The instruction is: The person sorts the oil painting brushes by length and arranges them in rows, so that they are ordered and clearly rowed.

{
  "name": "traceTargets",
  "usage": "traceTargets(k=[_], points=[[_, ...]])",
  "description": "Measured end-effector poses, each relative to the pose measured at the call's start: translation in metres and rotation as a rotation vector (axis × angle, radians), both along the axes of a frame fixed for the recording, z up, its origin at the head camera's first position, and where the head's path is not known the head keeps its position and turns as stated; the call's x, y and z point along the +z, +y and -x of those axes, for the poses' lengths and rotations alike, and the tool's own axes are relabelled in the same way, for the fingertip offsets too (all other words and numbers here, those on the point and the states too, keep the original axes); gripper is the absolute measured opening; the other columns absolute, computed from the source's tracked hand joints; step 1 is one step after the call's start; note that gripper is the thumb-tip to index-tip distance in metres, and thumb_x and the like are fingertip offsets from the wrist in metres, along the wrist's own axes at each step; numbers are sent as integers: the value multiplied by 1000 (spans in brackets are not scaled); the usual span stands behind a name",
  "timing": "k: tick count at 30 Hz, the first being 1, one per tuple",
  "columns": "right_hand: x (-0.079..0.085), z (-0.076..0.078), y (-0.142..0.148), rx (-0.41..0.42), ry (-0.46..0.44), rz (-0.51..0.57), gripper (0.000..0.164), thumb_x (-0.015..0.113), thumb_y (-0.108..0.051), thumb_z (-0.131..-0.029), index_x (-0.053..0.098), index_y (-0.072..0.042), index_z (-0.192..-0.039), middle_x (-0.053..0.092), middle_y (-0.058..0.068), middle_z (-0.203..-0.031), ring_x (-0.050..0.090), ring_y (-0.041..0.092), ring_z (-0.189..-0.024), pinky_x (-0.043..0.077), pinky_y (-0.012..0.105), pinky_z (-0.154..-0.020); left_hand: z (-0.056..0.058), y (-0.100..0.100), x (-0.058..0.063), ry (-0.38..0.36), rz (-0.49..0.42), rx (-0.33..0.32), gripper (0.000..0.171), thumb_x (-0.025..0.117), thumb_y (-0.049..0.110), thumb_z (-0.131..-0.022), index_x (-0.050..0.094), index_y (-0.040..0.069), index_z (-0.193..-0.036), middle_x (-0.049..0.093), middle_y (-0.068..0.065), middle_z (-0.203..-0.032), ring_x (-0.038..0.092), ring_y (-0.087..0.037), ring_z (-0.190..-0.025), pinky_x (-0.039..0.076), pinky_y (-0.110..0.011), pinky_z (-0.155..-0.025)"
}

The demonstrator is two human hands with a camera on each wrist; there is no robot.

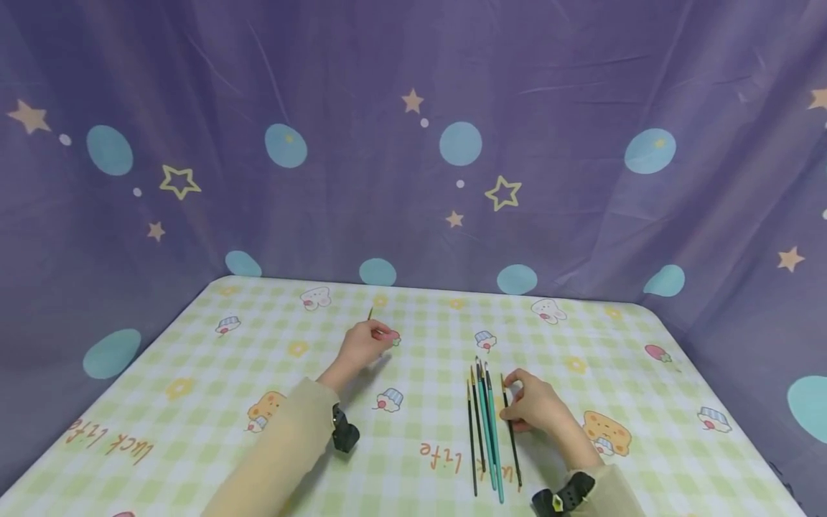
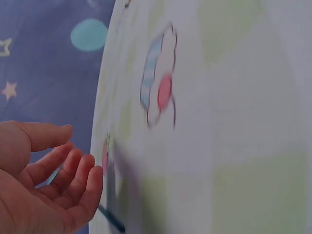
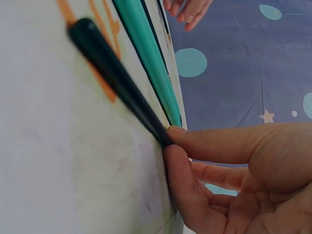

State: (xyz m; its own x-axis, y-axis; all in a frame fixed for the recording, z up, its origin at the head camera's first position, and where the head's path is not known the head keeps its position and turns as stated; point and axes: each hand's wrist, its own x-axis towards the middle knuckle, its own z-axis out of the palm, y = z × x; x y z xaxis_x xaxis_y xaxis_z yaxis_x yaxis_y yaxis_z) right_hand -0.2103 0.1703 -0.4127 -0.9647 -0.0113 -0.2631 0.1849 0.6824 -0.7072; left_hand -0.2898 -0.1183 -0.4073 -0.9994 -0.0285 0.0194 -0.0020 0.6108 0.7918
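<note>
My right hand (image 1: 533, 403) pinches a black-handled paintbrush (image 3: 117, 78) between thumb and fingertip, low at the table, its handle end towards me. Just left of it lies a loose bundle of paintbrushes (image 1: 491, 438), some teal and some black. Farther up and to the left, my left hand (image 1: 363, 343) hovers low over the cloth with its fingers loosely bent. In the left wrist view a gap shows between thumb and fingertips, and a dark teal stick (image 2: 112, 218) lies beyond the fingers. A thin brush end (image 1: 370, 314) shows past the left hand; the rest is hidden.
A green-and-white checked tablecloth (image 1: 213, 366) with printed cakes and bunnies covers the table. Behind and at both sides hangs a purple curtain (image 1: 362, 201) with stars and blue dots. Black bands with small devices (image 1: 345, 429) sit on both wrists.
</note>
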Motion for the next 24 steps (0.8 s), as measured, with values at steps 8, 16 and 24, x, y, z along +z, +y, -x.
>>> traceTargets(k=[8, 16, 24], points=[[0, 0, 0, 2, 17, 13, 43, 71, 0, -73, 50, -4, -111, 51, 10, -78, 55, 17, -56, 50, 27, -47, -16, 27, -4, -82, -74, -50, 25, 68, 18, -79, 62, 5, -99, 58, -5, -78, 56, -14, -54, 46, -22, -49], [0, -1, 0, 5, 12, 11, 42, 70, -1, -74, 50, -4, -111, 51, 10, -78, 54, 17, -56, 50, 27, -48, -33, 52, -11, -164, -249, -177, 30, 66, 13, -80, 59, -2, -105, 60, -9, -80, 61, -17, -56, 54, -29, -53], [0, -1, 0, 10, 6, 10, 42, 70, -1, -74, 50, -4, -112, 52, 10, -79, 55, 17, -57, 50, 27, -48, -52, 72, -13, -201, -274, -265, 29, 69, 10, -78, 58, -2, -102, 58, -9, -79, 58, -18, -56, 53, -29, -51]])
